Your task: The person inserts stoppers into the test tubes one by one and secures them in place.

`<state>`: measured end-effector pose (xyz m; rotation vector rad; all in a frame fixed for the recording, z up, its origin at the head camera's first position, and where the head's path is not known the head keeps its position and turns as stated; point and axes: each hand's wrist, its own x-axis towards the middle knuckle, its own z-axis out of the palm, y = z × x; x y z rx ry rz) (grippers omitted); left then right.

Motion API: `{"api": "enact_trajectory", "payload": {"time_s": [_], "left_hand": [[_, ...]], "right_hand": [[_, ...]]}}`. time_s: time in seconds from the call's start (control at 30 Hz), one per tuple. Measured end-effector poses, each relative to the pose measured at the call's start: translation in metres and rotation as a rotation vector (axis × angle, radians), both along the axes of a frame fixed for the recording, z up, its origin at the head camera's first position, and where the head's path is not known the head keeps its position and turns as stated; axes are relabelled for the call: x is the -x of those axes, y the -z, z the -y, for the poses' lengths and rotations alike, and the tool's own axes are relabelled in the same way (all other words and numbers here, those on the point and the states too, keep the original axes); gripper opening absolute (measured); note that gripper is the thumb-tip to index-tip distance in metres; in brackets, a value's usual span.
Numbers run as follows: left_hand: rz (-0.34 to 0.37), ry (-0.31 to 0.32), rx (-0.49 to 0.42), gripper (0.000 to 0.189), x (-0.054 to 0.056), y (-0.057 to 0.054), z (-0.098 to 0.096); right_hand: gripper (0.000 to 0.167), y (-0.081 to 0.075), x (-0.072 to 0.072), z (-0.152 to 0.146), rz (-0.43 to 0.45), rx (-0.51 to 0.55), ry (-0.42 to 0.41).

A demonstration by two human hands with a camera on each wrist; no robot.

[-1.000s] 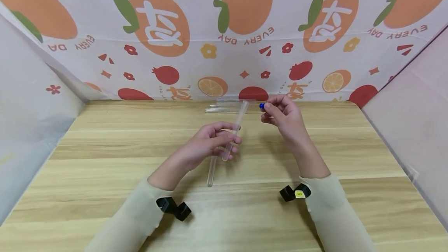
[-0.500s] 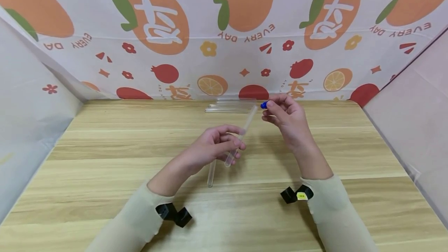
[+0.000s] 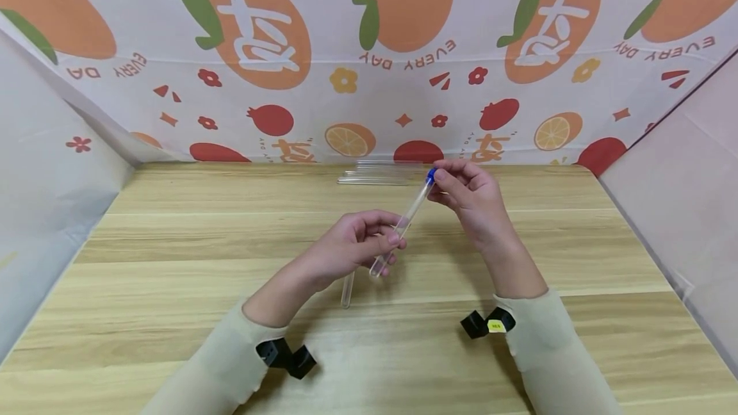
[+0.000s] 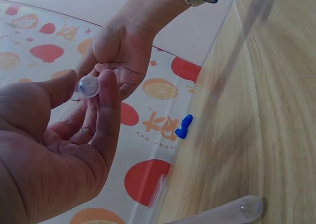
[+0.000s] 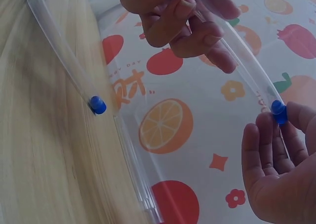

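Note:
My left hand (image 3: 366, 245) grips a clear test tube (image 3: 414, 207) around its lower half, with the tube slanting up to the right. At its upper end my right hand (image 3: 475, 200) pinches a blue stopper (image 3: 431, 175) between thumb and fingers. The right wrist view shows this stopper (image 5: 279, 112) seated at the tube's mouth. Below my left hand, a second test tube (image 3: 347, 290) lies on the wooden table, partly hidden by that hand; in the right wrist view a blue stopper (image 5: 98, 105) sits at its end.
Several clear tubes (image 3: 375, 179) lie side by side at the table's back edge, against a fruit-printed cloth (image 3: 346, 107). Loose blue stoppers (image 4: 184, 126) lie on the table in the left wrist view, hidden in the head view.
The tube in my left hand has moved right and tilted further toward my right hand. The blue stopper, earlier apart from the tube, is now at its mouth.

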<state>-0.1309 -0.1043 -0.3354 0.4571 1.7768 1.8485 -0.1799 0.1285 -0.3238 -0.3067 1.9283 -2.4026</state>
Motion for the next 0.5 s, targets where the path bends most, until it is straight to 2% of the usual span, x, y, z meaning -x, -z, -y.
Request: {"api": "enact_trajectory", "payload": {"time_s": [0.2,0.33,0.5], "left_hand": [[0.042,-0.005,-0.019,0.033,-0.0005,0.0016,-0.0049],[0.087,0.018,-0.077,0.034,-0.0002,0.0041,-0.0074],[0.104,0.051,-0.107,0.036,-0.0020,0.0043,-0.0095]], "right_hand": [[0.012,0.0009,-0.0015,0.0024,0.004,0.021,-0.016],[0.013,0.0022,-0.0013,0.0064,0.037,0.079,-0.041],[0.014,0.0043,-0.0012,0.0098,0.081,0.115,-0.039]]}}
